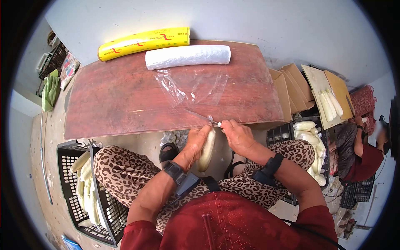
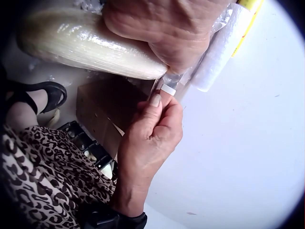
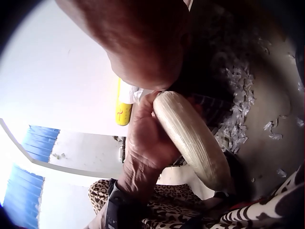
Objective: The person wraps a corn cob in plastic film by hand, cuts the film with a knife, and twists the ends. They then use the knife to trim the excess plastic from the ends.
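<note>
My left hand (image 1: 196, 143) grips a long, pale vegetable (image 1: 207, 152) wrapped in shiny clear film, in front of the table's near edge. One end of the vegetable is up at the fingers and the other hangs down toward my lap. My right hand (image 1: 238, 135) pinches a small knife (image 1: 219, 124) with a white part at its handle, thumb laid along it in the left wrist view. The thin blade points left, close against the wrapped tip beside my left fingers, which partly hide it. In the right wrist view the wrapped vegetable (image 3: 193, 140) lies along my left palm.
A red-brown table (image 1: 125, 100) carries a white film roll (image 1: 187, 57), a loose film sheet (image 1: 191, 85) and a yellow roll (image 1: 143, 43). Black crates (image 1: 109, 208) of pale vegetables flank my legs. Cardboard boxes (image 1: 296, 89) stand right; another person (image 1: 362, 158) sits beyond. Film scraps (image 3: 238, 105) litter the floor.
</note>
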A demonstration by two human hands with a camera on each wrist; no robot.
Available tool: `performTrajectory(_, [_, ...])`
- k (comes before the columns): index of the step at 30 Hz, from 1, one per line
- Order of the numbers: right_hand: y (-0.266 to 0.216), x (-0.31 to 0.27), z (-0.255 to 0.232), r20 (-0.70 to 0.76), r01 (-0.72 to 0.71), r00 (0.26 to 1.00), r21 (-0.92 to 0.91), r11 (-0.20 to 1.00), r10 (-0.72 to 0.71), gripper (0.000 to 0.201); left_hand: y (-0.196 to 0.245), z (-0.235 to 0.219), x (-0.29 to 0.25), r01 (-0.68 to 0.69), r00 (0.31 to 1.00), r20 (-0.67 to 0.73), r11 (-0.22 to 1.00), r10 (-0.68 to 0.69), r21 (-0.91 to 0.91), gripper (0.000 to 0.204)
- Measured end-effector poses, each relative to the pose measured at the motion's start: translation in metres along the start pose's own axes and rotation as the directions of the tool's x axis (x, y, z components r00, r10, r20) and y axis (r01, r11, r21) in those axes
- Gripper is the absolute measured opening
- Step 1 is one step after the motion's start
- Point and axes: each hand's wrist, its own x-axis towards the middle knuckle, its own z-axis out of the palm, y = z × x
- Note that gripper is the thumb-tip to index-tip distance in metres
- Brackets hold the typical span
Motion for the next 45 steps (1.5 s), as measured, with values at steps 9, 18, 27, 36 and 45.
performTrajectory(9, [0.010,-0.002,0.008,-0.048,0.092,0.994,-0.054,0.994,-0.094,0.017,-0.001,-0.003,0.001,0.042,0.999,0.007,0.998,-0.042,0.044,0.025])
performTrajectory(18, [0.014,-0.020,-0.006,0.010,0.078,0.997,0.004,0.997,-0.078,0.015,0.001,-0.005,0.000,0.038,0.999,-0.009,0.997,-0.037,0.069,0.025])
performTrajectory(27, [0.045,-0.056,-0.020,0.033,0.056,0.998,-0.003,0.998,-0.056,0.019,-0.002,-0.008,0.002,-0.051,0.998,0.028,0.998,0.050,0.033,0.022])
performTrajectory(36, [0.036,-0.044,-0.027,-0.102,-0.015,0.994,0.151,0.988,0.030,0.017,-0.004,-0.013,-0.004,0.008,0.997,0.078,0.994,-0.017,0.112,0.022])
performTrajectory(45, [0.031,-0.028,-0.024,-0.051,-0.067,0.996,0.137,0.988,0.075,0.020,-0.014,-0.027,-0.011,0.075,0.986,0.140,0.986,-0.096,0.148,0.017])
